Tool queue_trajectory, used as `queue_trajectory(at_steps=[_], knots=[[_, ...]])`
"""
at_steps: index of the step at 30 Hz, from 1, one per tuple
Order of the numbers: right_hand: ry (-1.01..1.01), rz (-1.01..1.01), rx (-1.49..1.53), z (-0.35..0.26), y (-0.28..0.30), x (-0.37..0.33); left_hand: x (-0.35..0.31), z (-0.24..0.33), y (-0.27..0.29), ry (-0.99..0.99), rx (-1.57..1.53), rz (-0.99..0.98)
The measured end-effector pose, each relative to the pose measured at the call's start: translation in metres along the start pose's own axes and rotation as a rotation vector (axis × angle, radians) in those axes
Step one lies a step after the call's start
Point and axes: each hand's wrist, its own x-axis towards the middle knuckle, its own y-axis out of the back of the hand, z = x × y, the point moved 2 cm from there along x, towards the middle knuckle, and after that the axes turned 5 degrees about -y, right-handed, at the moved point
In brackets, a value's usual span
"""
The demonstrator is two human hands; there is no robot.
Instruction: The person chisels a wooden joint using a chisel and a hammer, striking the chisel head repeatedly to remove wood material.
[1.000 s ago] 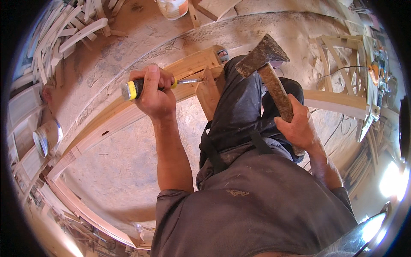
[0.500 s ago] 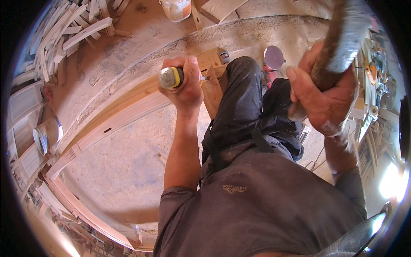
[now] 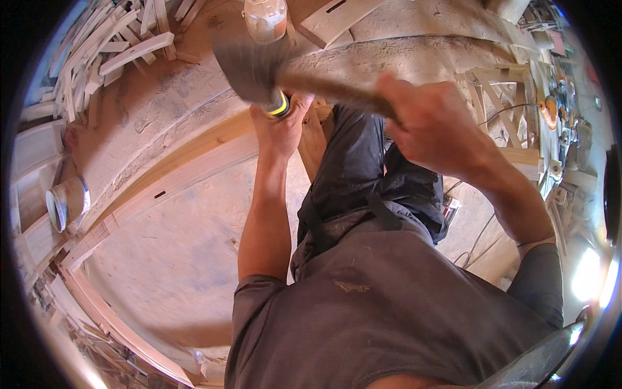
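Note:
My left hand is closed round the black-and-yellow handle of a chisel, over a wooden beam. The chisel's blade is hidden here. My right hand grips the wooden handle of a hammer. Its broad, dark head, smeared by motion, is at the chisel's butt end; I cannot tell whether they touch. Beneath my left hand runs a long pale wooden beam, part of a large frame on the floor. A shorter wooden piece meets it beside my dark-trousered leg.
Scrap strips of wood are heaped at the far left. A white bucket stands beyond my hands, near a loose board. Another bucket sits at the left. Tools and a cable lie at the right.
My right hand has swung the hammer down and left, from raised at the upper right to the chisel's butt. My left hand still grips the chisel, in nearly the same place.

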Motion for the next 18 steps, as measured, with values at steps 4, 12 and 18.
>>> queue_trajectory(at_steps=[4, 12, 18], knots=[[-0.160, -0.106, 0.108, 0.011, -0.014, -0.018, -0.004, -0.043, 0.074, 0.171, -0.162, 0.325], [-0.596, -0.026, 0.399, 0.055, -0.081, -0.108, 0.002, 0.038, 0.106, -0.030, -0.047, 0.601], [-0.973, -0.164, 0.656, 0.048, -0.096, -0.140, 0.011, 0.022, 0.082, -0.058, -0.098, 0.192]])
